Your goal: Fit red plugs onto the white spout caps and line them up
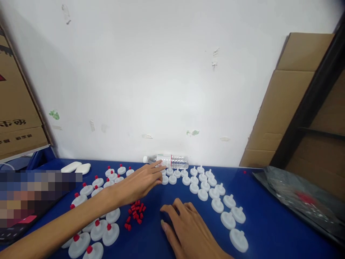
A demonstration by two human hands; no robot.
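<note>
My left hand (147, 180) reaches across to the far side of the blue table. Two of its fingers stretch forward, while the thumb and forefinger meet at the stem of a round white cap (164, 180); the fingertips partly hide that stem. My right hand (185, 226) rests palm down at the front, fingers bent and apart, holding nothing. Left of it lies a loose pile of small red plugs (137, 211). Many white caps with bare stems (215, 193) curve off to the right. On the left, under and around my left forearm, other white caps (110, 233) carry red plugs on their stems.
A clear plastic bottle (179, 162) lies along the wall. Two white oval pieces (83, 168) sit at the back left. A grey plastic bag (302, 201) with something red inside is at the right. Cardboard (277, 108) leans upright behind it; a carton (18, 108) stands left.
</note>
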